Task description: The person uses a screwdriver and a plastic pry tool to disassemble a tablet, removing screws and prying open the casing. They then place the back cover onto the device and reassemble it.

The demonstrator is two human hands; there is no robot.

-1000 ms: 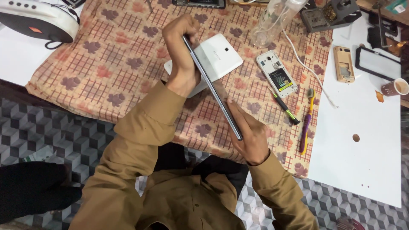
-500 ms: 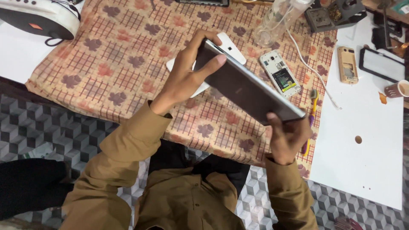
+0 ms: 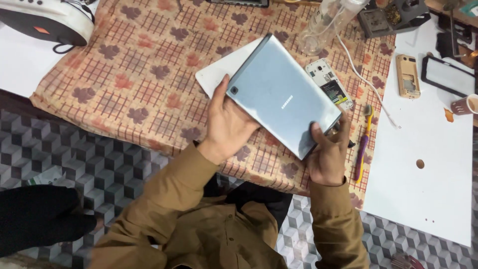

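I am holding a grey tablet (image 3: 285,97) back side up over the patterned cloth (image 3: 144,74), gripping it with both hands. My left hand (image 3: 230,124) is cradling the camera-corner end, fingers curled under the edge and the thumb pressing up along the side. My right hand (image 3: 328,152) is pinching the opposite lower corner, thumb lying on the back, the other fingers wrapping beneath. A white flat box (image 3: 219,74) is lying on the cloth just under the tablet's far edge. An opened white phone (image 3: 329,83) is resting just beside the tablet's right side, and a purple and yellow toothbrush (image 3: 363,144) is lying near my right hand.
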